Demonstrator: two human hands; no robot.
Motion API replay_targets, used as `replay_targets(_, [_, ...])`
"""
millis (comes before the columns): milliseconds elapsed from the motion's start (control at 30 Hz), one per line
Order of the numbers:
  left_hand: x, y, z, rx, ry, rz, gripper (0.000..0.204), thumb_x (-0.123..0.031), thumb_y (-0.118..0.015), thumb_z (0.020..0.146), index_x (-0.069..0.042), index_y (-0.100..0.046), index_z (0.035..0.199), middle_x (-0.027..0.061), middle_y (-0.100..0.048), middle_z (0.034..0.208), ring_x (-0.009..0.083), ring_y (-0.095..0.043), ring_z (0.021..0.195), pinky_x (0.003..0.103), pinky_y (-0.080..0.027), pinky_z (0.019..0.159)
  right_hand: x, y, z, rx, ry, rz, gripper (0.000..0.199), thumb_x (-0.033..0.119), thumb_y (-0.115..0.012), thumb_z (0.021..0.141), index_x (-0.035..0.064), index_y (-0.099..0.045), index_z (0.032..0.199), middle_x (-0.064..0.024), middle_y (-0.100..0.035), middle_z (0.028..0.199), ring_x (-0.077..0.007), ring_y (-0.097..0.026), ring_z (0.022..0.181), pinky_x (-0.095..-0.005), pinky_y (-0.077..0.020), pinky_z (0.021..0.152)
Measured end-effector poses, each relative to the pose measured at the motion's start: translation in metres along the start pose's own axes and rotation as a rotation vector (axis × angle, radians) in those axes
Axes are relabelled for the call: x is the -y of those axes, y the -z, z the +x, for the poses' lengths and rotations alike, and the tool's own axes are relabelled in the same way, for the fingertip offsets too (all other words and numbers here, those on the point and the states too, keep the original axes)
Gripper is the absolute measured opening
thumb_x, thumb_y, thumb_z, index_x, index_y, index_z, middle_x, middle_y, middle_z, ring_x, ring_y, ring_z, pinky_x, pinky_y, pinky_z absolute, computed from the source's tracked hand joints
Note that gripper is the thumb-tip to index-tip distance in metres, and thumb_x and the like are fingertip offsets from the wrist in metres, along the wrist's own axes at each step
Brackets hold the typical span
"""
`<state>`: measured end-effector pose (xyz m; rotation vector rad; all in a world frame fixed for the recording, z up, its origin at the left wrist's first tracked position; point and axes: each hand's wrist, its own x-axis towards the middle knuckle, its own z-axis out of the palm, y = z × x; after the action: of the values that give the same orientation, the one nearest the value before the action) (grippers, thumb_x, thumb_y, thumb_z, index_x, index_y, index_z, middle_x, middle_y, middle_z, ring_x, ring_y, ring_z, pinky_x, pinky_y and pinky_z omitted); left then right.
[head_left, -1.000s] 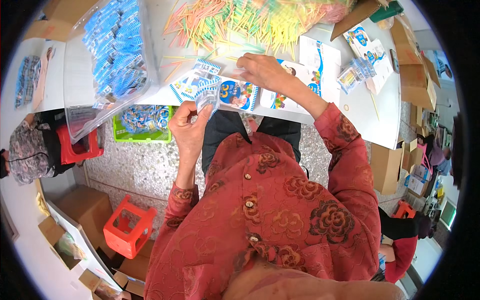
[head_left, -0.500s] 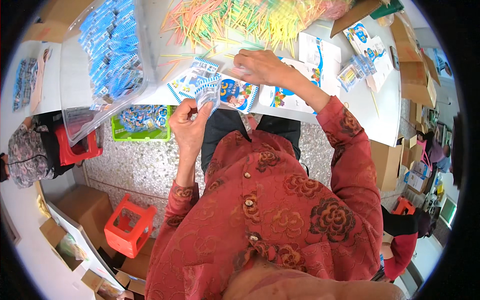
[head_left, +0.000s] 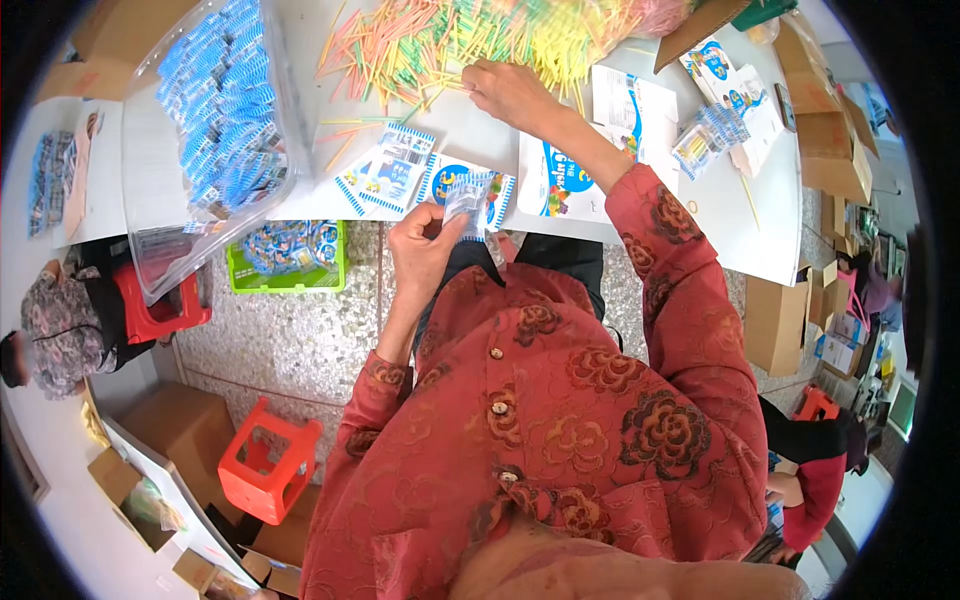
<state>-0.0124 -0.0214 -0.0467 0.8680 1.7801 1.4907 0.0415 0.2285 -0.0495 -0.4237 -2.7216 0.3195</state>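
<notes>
My left hand (head_left: 425, 243) holds a small clear plastic bag (head_left: 466, 203) upright at the near edge of the white table (head_left: 480, 120). My right hand (head_left: 510, 92) is stretched forward over the table, fingers pinched at the edge of a heap of thin coloured sticks (head_left: 470, 40) in green, yellow, orange and pink. Whether a stick is between the fingers is unclear. Printed blue-and-white cards (head_left: 385, 172) lie flat on the table between the two hands, and a larger printed card (head_left: 548, 178) lies under my right forearm.
A big clear bag of blue packets (head_left: 225, 110) sits at the table's left. A green basket (head_left: 290, 255) with packets hangs below the edge. Red stools (head_left: 268, 458), cardboard boxes (head_left: 785, 320) and another person (head_left: 50, 330) at left surround the table.
My right hand has left the bag and reached forward to the stick heap. My left hand stays holding the clear bag at the table edge.
</notes>
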Motion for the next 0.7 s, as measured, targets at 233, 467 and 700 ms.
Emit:
replay_targets(233, [0.0, -0.006, 0.006, -0.029, -0.012, 0.011, 0.012, -0.004, -0.07, 0.076, 0.0, -0.059, 0.072, -0.0034, -0.055, 0.061, 0.0012, -0.044, 0.056, 0.019, -0.036, 0.049, -0.018, 0.023, -0.009, -0.003, -0.32, 0.337, 0.021, 0.016, -0.063, 0.078, 0.0085, -0.059, 0.097, -0.0102, -0.063, 0.093, -0.0267, -0.062, 0.084, -0.0363, -0.0495, 0.071])
replay_targets(467, [0.01, -0.011, 0.01, -0.044, -0.002, -0.083, 0.011, -0.004, -0.07, 0.077, 0.0, -0.06, 0.073, -0.0051, -0.053, 0.061, 0.0006, -0.041, 0.056, 0.018, -0.033, 0.049, -0.004, 0.027, -0.021, 0.092, -0.252, -0.017, 0.042, 0.027, -0.067, 0.075, 0.0037, -0.056, 0.108, -0.0139, -0.058, 0.108, -0.0304, -0.058, 0.098, -0.0387, -0.0483, 0.08])
replay_targets(700, [0.006, -0.004, 0.002, -0.034, 0.024, -0.102, 0.009, -0.003, -0.069, 0.077, 0.0, -0.061, 0.074, -0.0075, -0.051, 0.061, -0.0008, -0.038, 0.055, 0.017, -0.03, 0.049, 0.008, 0.015, 0.003, 0.228, -0.246, -0.084, 0.048, 0.028, -0.07, 0.072, 0.0037, -0.054, 0.109, -0.0143, -0.053, 0.109, -0.0317, -0.057, 0.096, -0.0407, -0.0477, 0.079])
